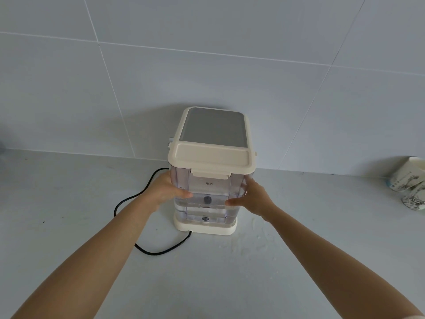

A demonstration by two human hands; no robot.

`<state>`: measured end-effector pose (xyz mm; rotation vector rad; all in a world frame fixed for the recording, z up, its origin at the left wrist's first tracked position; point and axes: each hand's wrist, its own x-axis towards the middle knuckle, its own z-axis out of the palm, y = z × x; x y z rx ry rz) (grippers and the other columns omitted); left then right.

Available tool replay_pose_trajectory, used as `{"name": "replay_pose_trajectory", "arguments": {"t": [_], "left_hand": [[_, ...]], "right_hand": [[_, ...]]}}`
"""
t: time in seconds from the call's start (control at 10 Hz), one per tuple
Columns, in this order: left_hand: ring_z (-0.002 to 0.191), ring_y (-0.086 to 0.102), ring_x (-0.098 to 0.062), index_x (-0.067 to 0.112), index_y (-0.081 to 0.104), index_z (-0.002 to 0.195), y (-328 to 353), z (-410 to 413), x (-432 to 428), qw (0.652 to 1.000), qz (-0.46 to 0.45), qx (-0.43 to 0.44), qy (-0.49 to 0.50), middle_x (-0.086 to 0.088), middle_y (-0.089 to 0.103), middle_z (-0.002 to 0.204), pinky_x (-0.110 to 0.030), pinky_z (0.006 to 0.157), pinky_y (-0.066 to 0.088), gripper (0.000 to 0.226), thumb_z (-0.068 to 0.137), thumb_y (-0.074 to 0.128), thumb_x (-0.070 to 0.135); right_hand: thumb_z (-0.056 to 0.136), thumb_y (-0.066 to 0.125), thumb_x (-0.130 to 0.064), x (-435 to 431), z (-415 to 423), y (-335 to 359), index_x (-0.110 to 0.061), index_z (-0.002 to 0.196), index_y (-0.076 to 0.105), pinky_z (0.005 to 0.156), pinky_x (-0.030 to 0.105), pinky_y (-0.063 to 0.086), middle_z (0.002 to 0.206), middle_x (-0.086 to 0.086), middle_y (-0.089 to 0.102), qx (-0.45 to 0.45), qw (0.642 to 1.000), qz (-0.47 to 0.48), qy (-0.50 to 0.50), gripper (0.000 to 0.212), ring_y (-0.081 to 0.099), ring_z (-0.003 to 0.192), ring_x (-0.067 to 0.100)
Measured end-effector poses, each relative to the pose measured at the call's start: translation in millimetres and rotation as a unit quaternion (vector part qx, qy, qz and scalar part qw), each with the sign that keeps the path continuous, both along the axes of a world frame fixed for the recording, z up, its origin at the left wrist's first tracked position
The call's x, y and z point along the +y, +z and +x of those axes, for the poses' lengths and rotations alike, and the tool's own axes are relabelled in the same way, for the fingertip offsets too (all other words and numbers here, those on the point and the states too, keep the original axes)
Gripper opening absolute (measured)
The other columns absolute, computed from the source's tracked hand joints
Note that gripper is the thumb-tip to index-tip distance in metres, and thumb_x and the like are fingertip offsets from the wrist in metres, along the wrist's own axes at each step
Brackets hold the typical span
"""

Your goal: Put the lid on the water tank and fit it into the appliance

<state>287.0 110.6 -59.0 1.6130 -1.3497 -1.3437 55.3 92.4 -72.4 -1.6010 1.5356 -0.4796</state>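
A clear plastic water tank (208, 192) with water in its lower part stands on the cream base (207, 227) of the appliance (212, 127), whose top is grey. A cream lid (210, 158) sits closed on the tank. My left hand (166, 191) grips the tank's left side, thumb on the front face. My right hand (251, 196) grips its right side, thumb also on the front. Black valve parts show through the tank's bottom.
A black power cord (147, 187) loops on the grey counter left of and in front of the base. Two patterned white cups (411, 183) lie at the far right by the tiled wall. Water drops speckle the counter (248, 245) in front right.
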Motion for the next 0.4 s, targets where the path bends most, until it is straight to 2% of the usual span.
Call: {"name": "replay_pose_trajectory", "arguments": {"t": [0.1,0.2,0.3,0.4], "left_hand": [[0.091,0.057,-0.011,0.027,0.057,0.094,0.5,-1.3,3.2,1.000,-0.003,0.014,0.002,0.005,0.063,0.094,-0.024,0.076,0.045,0.042,0.066,0.074,0.002],[0.095,0.055,-0.010,0.025,0.053,0.104,-4.9,-5.3,11.7,1.000,-0.019,0.019,0.014,0.012,0.060,0.094,-0.020,0.072,0.043,0.043,0.070,0.072,0.008],[0.109,0.051,-0.014,0.019,0.042,0.121,-6.3,-10.4,19.5,0.997,-0.053,-0.006,0.056,0.010,0.055,0.108,-0.022,0.080,0.039,0.059,0.070,0.073,0.016],[0.127,0.037,-0.017,0.014,0.025,0.133,-1.2,-18.9,27.6,0.982,-0.139,-0.050,0.116,0.002,0.039,0.134,-0.030,0.095,0.034,0.084,0.068,0.076,0.022]], "right_hand": [[0.064,0.079,-0.025,1.1,-1.5,2.3,-0.018,0.134,0.026,0.092,0.035,0.043,0.132,0.009,0.051,0.004,1.000,0.002,0.007,0.088,0.049,0.117,0.030],[0.068,0.076,-0.026,3.5,-2.5,1.4,-0.019,0.137,0.017,0.093,0.036,0.042,0.135,0.009,0.047,0.005,1.000,-0.001,0.021,0.090,0.047,0.119,0.032],[0.071,0.073,-0.026,9.7,-3.0,4.9,-0.021,0.138,0.005,0.090,0.035,0.043,0.137,0.007,0.044,0.004,0.999,-0.039,0.026,0.095,0.048,0.119,0.033],[0.068,0.074,-0.032,13.1,-4.6,9.7,-0.021,0.138,-0.002,0.092,0.033,0.046,0.140,0.002,0.039,-0.025,0.993,-0.110,0.025,0.104,0.046,0.123,0.029]]}}
